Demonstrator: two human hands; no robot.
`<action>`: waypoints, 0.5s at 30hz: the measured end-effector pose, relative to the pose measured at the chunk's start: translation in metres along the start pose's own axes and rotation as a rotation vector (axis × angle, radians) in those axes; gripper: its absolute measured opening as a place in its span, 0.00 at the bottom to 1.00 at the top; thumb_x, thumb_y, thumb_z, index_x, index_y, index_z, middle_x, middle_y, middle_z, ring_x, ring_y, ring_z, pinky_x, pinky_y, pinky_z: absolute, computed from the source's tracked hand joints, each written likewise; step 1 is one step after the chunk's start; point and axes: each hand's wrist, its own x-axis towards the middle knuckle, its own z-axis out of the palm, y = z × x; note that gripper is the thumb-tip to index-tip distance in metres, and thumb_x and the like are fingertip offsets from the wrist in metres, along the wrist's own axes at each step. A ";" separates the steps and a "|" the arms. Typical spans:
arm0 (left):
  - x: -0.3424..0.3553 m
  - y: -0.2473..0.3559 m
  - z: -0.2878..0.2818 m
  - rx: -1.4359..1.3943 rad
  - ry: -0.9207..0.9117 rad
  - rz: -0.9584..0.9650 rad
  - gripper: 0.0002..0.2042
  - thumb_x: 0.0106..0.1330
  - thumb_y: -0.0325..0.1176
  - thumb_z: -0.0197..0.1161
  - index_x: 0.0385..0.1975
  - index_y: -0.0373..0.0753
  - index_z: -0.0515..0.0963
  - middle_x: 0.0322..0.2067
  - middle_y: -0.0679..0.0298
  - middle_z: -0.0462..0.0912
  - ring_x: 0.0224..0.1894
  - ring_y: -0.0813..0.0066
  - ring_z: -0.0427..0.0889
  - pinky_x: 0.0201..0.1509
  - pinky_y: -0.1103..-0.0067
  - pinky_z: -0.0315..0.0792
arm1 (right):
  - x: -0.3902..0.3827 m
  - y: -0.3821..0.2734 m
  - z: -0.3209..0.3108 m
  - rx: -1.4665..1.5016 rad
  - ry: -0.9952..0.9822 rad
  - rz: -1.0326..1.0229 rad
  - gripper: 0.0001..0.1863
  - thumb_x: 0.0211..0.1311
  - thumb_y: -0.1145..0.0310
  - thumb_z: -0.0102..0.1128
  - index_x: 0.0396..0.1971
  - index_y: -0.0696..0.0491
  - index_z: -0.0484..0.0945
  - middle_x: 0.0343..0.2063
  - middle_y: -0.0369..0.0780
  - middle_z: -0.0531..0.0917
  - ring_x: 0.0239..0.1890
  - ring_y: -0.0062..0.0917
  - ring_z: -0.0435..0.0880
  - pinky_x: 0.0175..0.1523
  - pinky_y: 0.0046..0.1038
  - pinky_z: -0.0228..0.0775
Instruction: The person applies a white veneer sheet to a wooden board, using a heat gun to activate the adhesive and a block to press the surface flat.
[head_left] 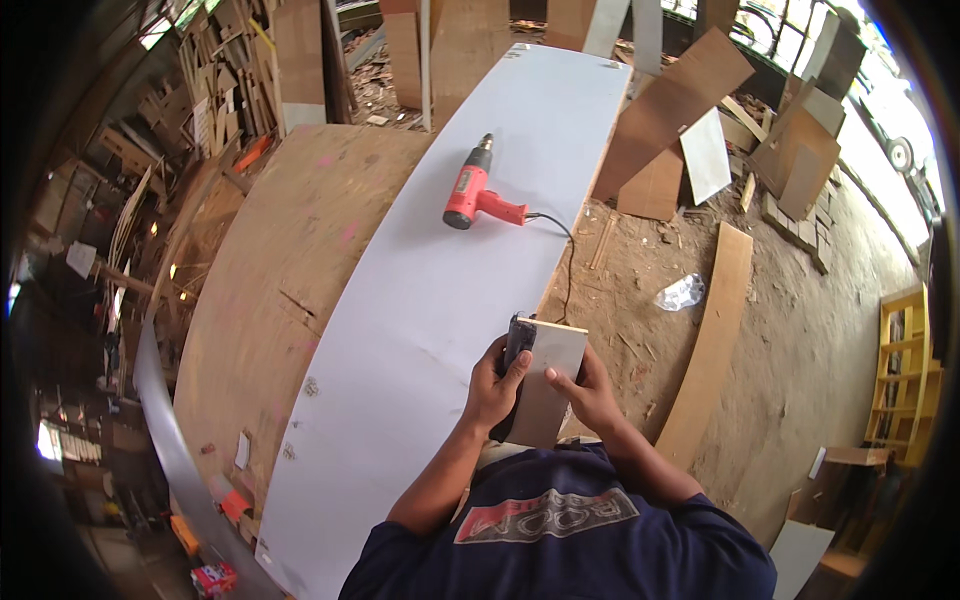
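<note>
Head cam looking down: both hands are on a small pale rectangular board piece [548, 385] held upright-ish against the right edge of the long white laminate panel [440, 330], near its closer end. The left hand [494, 385] is wrapped around the piece's left side, thumb on the face, and seems to pinch a dark block-shaped tool [517, 340] against that edge — can't tell exactly what the tool is. The right hand [590, 395] has its fingers closed on the piece's right side, thumb resting on the front.

Further up the white panel lies a red-and-black heat gun [474, 190], well apart from the hands, its black cord [568, 262] trailing off the right edge to the dirt floor [800, 330]. The panel sits on a big round-edged brown plywood sheet [270, 300]. On the floor to the right — a long tan wood strip [710, 345], a crumpled clear plastic scrap [681, 293], and brown board offcuts [672, 105] leaning near the panel's far end. A yellow shelf unit [905, 370] stands at the far right.
</note>
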 end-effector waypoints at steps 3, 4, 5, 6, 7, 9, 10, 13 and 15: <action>-0.014 -0.007 -0.004 -0.190 0.188 0.037 0.21 0.82 0.45 0.63 0.59 0.32 0.79 0.44 0.65 0.86 0.45 0.83 0.81 0.50 0.80 0.77 | -0.006 0.003 0.015 -0.071 -0.112 0.111 0.32 0.71 0.70 0.75 0.69 0.57 0.70 0.58 0.39 0.82 0.61 0.24 0.80 0.66 0.32 0.75; -0.016 -0.021 -0.005 -0.188 0.245 0.053 0.20 0.83 0.45 0.63 0.59 0.33 0.79 0.44 0.66 0.86 0.45 0.83 0.81 0.51 0.80 0.78 | -0.007 0.009 0.018 -0.112 -0.126 0.108 0.33 0.69 0.72 0.76 0.69 0.57 0.70 0.58 0.41 0.83 0.61 0.26 0.81 0.66 0.33 0.75; -0.020 -0.021 -0.003 -0.199 0.284 0.063 0.19 0.84 0.45 0.61 0.57 0.33 0.80 0.48 0.66 0.87 0.49 0.81 0.81 0.58 0.76 0.77 | -0.011 0.016 0.023 -0.100 -0.070 0.125 0.31 0.71 0.72 0.74 0.69 0.57 0.71 0.57 0.41 0.84 0.59 0.26 0.83 0.64 0.32 0.77; -0.024 -0.033 -0.008 -0.152 0.238 0.028 0.22 0.84 0.45 0.60 0.64 0.32 0.76 0.50 0.63 0.86 0.51 0.78 0.81 0.59 0.75 0.76 | -0.014 0.022 0.026 -0.092 -0.023 0.147 0.29 0.72 0.73 0.73 0.68 0.57 0.71 0.56 0.42 0.85 0.57 0.27 0.84 0.62 0.31 0.79; -0.024 -0.035 -0.004 0.056 0.194 0.162 0.29 0.84 0.46 0.60 0.75 0.32 0.66 0.56 0.57 0.83 0.55 0.73 0.79 0.63 0.73 0.75 | -0.006 0.016 0.027 0.008 0.015 0.166 0.26 0.73 0.75 0.70 0.68 0.58 0.73 0.54 0.40 0.86 0.53 0.24 0.86 0.60 0.30 0.80; -0.045 -0.054 -0.019 0.175 0.102 0.160 0.41 0.81 0.45 0.64 0.84 0.33 0.50 0.71 0.44 0.73 0.70 0.63 0.75 0.75 0.67 0.68 | -0.002 0.032 0.031 -0.112 0.037 0.032 0.23 0.76 0.75 0.66 0.67 0.58 0.74 0.53 0.41 0.87 0.51 0.23 0.86 0.55 0.27 0.80; -0.064 -0.056 -0.029 0.158 0.062 0.156 0.41 0.81 0.45 0.65 0.83 0.33 0.51 0.73 0.43 0.70 0.72 0.61 0.74 0.76 0.67 0.68 | 0.000 0.040 0.031 -0.083 0.086 0.048 0.24 0.76 0.73 0.67 0.67 0.59 0.74 0.53 0.42 0.86 0.52 0.25 0.85 0.55 0.29 0.80; -0.137 -0.042 -0.063 0.140 -0.073 -0.046 0.39 0.78 0.46 0.67 0.82 0.35 0.58 0.76 0.42 0.68 0.73 0.52 0.75 0.76 0.63 0.69 | 0.007 0.024 0.054 -0.114 0.112 0.081 0.30 0.77 0.67 0.68 0.72 0.59 0.70 0.61 0.46 0.82 0.57 0.30 0.83 0.59 0.32 0.78; -0.184 -0.067 -0.096 0.320 0.179 -0.114 0.33 0.75 0.45 0.71 0.75 0.36 0.71 0.71 0.47 0.76 0.71 0.47 0.76 0.75 0.59 0.72 | 0.021 0.033 0.063 -0.165 0.090 0.050 0.31 0.77 0.64 0.68 0.74 0.57 0.69 0.62 0.43 0.82 0.60 0.30 0.82 0.63 0.34 0.75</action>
